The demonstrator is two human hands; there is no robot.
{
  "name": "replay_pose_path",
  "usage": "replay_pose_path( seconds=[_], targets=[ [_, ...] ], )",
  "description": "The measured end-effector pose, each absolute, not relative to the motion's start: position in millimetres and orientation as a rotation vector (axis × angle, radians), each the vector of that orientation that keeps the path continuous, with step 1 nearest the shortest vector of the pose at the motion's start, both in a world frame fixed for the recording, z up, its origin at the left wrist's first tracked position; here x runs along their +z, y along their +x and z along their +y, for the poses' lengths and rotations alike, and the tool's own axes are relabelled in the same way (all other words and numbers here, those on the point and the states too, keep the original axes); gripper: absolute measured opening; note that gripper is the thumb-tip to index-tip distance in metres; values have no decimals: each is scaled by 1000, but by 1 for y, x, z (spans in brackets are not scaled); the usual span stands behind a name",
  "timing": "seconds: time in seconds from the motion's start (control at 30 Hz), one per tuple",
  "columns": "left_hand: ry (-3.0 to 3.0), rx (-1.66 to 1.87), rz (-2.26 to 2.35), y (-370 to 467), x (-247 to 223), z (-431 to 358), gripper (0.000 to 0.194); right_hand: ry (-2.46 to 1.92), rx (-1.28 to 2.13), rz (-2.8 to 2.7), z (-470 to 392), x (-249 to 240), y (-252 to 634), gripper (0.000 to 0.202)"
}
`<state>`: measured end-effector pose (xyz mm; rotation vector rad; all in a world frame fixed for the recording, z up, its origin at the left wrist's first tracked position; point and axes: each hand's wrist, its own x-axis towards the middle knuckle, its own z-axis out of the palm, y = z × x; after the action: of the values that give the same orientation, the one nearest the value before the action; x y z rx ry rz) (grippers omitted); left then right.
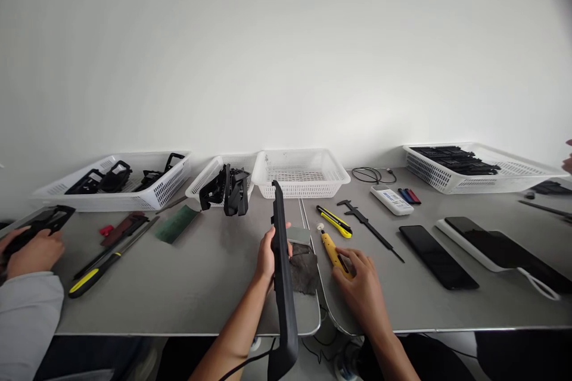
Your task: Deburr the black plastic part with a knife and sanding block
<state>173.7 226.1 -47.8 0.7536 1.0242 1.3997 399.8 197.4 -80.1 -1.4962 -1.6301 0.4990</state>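
Note:
My left hand (267, 256) is closed around a long black plastic part (280, 244), held upright and edge-on over the front of the table. Part of that hand is hidden behind it. My right hand (363, 280) grips a yellow pen-shaped rotary tool (329, 247) with a small pale round tip, low over the tabletop. A dark grey cloth (304, 271) lies between my hands, against a pale grey-green block (298, 235). Just beyond the rotary tool is a yellow-and-black utility knife (335, 221), with a dark caliper (369, 227) to its right.
White baskets (300, 190) line the wall; several hold black parts (230, 187). A co-worker's hands (38, 253) hold a black part at left, near a yellow-and-black file (96, 274). Phones (438, 256) and a white device (392, 199) lie right. Another person's hand (567, 161) shows far right.

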Motion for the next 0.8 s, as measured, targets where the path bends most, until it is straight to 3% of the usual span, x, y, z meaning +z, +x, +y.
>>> replay_pose_path(
  seconds=[0.23,0.4,0.5,0.6,0.8],
  targets=[
    [820,1402,983,173,-53,232,64,-1310,287,-1825,181,-52,383,27],
    [784,1383,984,174,-54,234,65,-1208,390,-2168,175,-42,344,41],
    [771,1375,981,174,-55,235,66,-1287,306,-2237,180,-46,327,30],
    [780,1376,976,173,-54,236,67,-1316,335,-2225,188,-45,325,20],
    [757,1379,998,174,-49,232,69,-1355,580,-1922,178,-19,352,21]
  ],
)
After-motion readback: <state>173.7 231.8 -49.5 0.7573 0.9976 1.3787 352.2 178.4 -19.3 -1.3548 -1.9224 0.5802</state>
